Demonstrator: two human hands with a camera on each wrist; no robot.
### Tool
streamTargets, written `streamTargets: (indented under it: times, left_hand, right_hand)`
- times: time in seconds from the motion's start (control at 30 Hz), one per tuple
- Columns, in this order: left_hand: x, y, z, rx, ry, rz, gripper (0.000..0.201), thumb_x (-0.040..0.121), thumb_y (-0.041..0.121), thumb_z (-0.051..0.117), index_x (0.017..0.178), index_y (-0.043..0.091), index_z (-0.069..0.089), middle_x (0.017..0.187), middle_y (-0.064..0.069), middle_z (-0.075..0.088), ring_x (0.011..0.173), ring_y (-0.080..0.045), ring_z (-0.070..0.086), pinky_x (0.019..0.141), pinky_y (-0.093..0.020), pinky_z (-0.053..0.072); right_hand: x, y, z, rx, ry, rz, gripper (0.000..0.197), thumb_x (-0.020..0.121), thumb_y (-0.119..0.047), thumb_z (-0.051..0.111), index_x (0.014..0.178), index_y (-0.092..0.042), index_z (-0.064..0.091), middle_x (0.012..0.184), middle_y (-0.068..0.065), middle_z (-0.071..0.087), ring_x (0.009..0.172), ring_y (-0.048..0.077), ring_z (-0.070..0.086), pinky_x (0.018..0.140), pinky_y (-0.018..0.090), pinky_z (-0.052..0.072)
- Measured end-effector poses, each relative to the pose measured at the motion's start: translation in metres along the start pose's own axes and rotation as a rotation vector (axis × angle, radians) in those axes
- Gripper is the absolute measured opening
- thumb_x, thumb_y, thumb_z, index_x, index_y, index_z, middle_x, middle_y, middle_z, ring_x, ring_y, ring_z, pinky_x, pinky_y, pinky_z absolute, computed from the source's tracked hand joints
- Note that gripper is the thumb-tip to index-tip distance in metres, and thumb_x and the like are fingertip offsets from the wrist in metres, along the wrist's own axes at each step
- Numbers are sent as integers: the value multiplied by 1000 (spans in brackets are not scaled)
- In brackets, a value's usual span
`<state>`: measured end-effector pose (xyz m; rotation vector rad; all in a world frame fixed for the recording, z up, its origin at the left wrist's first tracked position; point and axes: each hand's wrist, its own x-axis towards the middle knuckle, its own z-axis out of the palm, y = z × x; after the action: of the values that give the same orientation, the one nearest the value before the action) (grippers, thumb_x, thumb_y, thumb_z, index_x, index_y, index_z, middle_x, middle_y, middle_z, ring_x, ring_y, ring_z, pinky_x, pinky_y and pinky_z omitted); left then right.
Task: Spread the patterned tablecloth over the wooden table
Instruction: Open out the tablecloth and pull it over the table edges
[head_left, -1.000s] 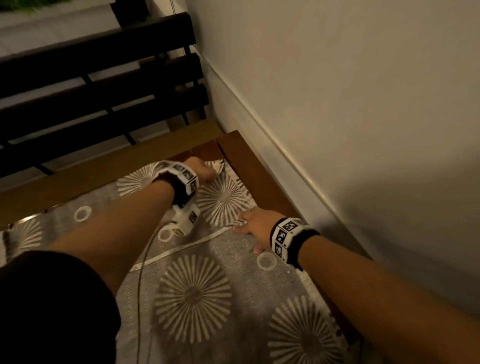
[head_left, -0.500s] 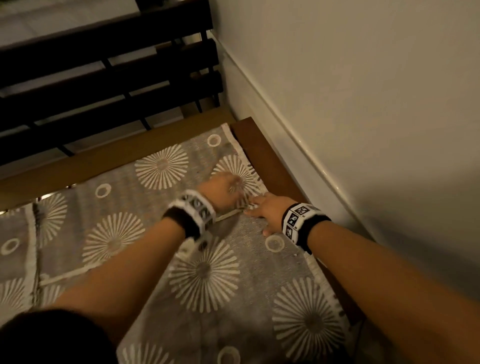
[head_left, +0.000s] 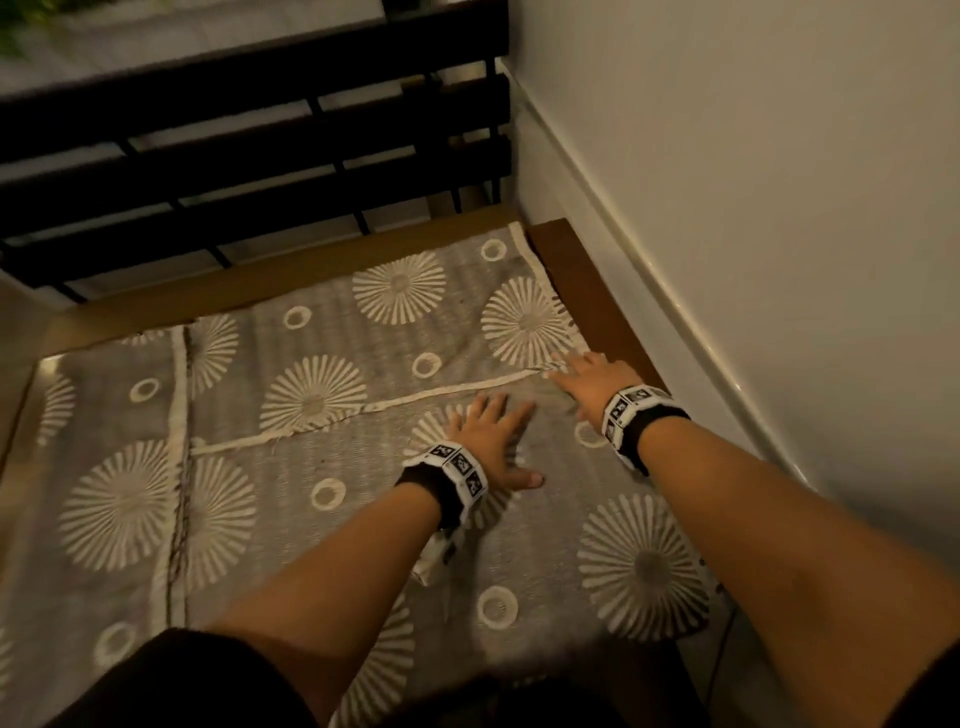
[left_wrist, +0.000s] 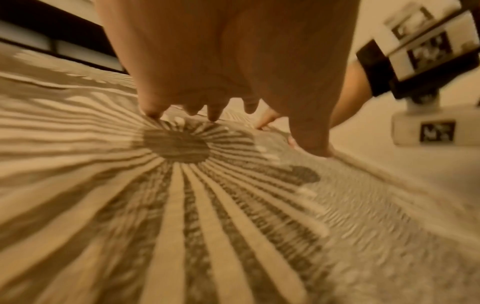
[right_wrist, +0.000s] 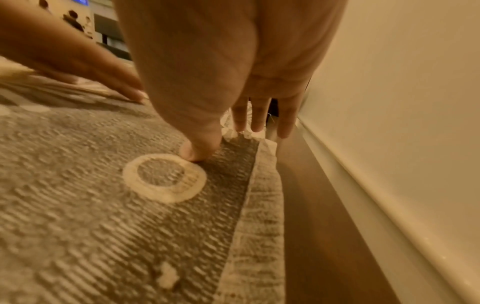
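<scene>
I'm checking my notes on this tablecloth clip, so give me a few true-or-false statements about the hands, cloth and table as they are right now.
1. Both hands lie flat on the tablecloth. True: the left hand and right hand have straight, spread fingers.
2. The left hand grips a cloth corner. False: it grips nothing.
3. A strip of bare wooden table shows between the cloth and the wall. True.
4. The cloth is plain white. False: it is grey with pale sunbursts and rings.
5. A dark slatted railing stands beyond the table. True.
</scene>
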<state>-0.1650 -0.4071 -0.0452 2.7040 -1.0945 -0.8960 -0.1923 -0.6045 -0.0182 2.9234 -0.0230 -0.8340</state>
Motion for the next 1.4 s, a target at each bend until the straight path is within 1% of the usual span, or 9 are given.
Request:
streamTargets:
  times: [0.1,0.33,0.5,0.63,0.9,1.0,1.13,1.33,1.4]
  left_hand:
    - [-29,-34,-2,-143,160,-67,89,74,71,58,147,31,24,155,-4,23,142,-31,19,113,-54,21]
    - [-174,-191,7,-199,402,-484,66,77,47,63,134,22,42,137,-9,44,120,-33,47,98,-41,43]
    - [-273,-262,55,-324,323,-776,96,53,67,61,135,29,31,132,-9,41,118,-35,43,96,-43,44]
    - [-290,-287,67,-342,205,-719,109,50,66,67,142,28,22,134,-8,35,121,-34,38,100,-44,43]
    - [-278,-306,52,-419,192,-731,74,83,1,60,145,21,25,140,-11,39,124,-36,43,99,-46,46]
    - [-285,-321,51,-592,285,-805,60,84,0,52,139,20,39,132,-8,54,119,-29,53,98,-39,48]
    - [-290,-328,51,-723,355,-877,58,85,0,47,140,16,41,128,-10,59,117,-29,56,95,-36,47]
    - [-295,-327,50,-760,397,-824,24,87,17,55,110,24,53,116,-5,61,107,-25,57,88,-34,47]
    - [-301,-328,54,-757,341,-791,31,83,23,63,110,28,48,118,-1,57,107,-22,56,92,-39,48]
  right_hand:
    - [-5,-18,-13,-140,-7,51,52,96,-17,46,146,-16,30,152,17,26,137,36,30,106,47,34]
    - [25,-137,-69,-117,55,8,28,96,-11,40,111,-5,64,119,15,62,106,33,60,91,39,47]
    - [69,-299,-110,6,123,-269,26,78,-19,54,100,-16,67,102,12,67,91,33,64,81,38,53]
    - [108,-399,-136,124,58,-372,29,82,-24,51,106,-13,64,107,14,66,91,33,63,81,40,53]
    - [165,-461,-146,360,-12,-297,51,87,-31,57,131,-11,44,131,15,53,106,32,57,83,37,47]
    - [181,-475,-153,664,7,-229,83,82,-45,67,146,-9,25,145,14,41,126,35,47,99,42,43]
    - [198,-504,-167,913,-81,-172,107,75,-32,78,152,-18,5,156,12,24,137,34,34,107,44,36]
    - [210,-528,-170,1105,-103,-219,94,81,5,66,152,-22,10,154,8,27,134,32,37,92,32,41]
    - [214,-528,-173,1079,-79,-226,87,84,7,58,152,-26,14,153,8,30,130,32,42,90,33,44]
